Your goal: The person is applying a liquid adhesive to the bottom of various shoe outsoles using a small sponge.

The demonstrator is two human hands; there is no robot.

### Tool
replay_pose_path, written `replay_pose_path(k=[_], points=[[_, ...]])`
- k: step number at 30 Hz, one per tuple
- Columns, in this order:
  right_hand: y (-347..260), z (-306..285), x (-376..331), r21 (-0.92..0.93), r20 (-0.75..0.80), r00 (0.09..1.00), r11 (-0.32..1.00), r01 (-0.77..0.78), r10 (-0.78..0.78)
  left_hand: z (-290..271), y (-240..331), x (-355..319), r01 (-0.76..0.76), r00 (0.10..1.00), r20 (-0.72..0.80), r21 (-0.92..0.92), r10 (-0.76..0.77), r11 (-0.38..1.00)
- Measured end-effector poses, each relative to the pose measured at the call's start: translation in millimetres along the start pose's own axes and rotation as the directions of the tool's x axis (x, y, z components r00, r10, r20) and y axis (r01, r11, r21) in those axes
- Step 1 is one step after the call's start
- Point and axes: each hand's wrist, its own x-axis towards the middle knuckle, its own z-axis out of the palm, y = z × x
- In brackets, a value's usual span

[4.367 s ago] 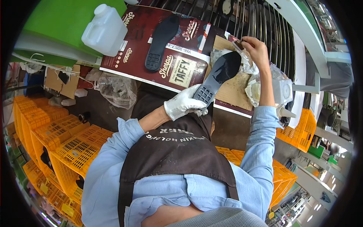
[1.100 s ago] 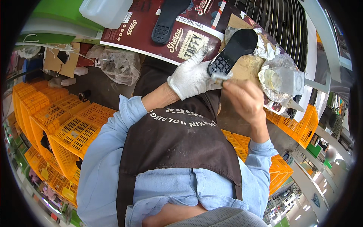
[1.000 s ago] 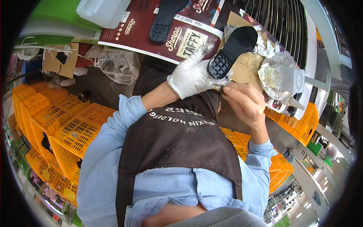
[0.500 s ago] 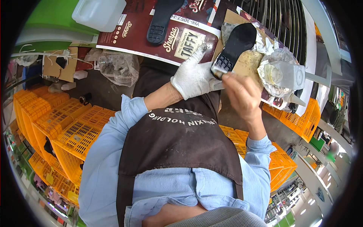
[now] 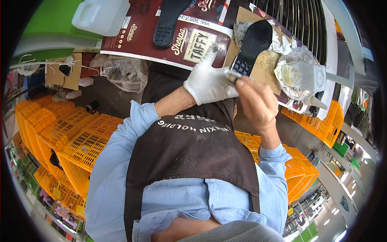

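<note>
Sole (image 5: 254, 42), black, held near its heel by the gloved left hand (image 5: 208, 83), thumb outstretched; bare right hand (image 5: 258, 103) pinches a small tool (image 5: 232, 76) nearby.

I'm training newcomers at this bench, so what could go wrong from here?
The white-gloved left hand has its thumb spread clear of the long, black, grid-heeled shoe sole, so the sole might slip.

The bare right hand pinches a small, slim, pale-ended tool close to the sole's heel, so its fingers could bump the sole.
</note>
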Motion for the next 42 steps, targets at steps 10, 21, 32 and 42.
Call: replay_pose_path(k=[10, 21, 32, 42], points=[[7, -4, -1, -0.021, 0.020, 0.997, 0.997, -0.068, 0.069, 5, -1, 4, -0.043, 0.999, -0.033, 0.005, 0.043, 0.999], [56, -1, 6, 0.394, 0.127, 0.713, 0.624, -0.674, 0.690, -3, -6, 8, -0.100, 0.984, -0.153, -0.014, 0.096, 0.995], [154, -15, 14, 0.183, -0.101, 0.698, 0.703, -0.687, 0.709, -16, -2, 6, -0.050, 0.978, -0.200, 0.045, 0.058, 0.998], [175, -17, 16, 0.074, -0.105, 0.713, 0.720, -0.690, 0.693, -15, 1, 0, -0.070, 0.985, -0.155, 0.003, 0.069, 0.998]])
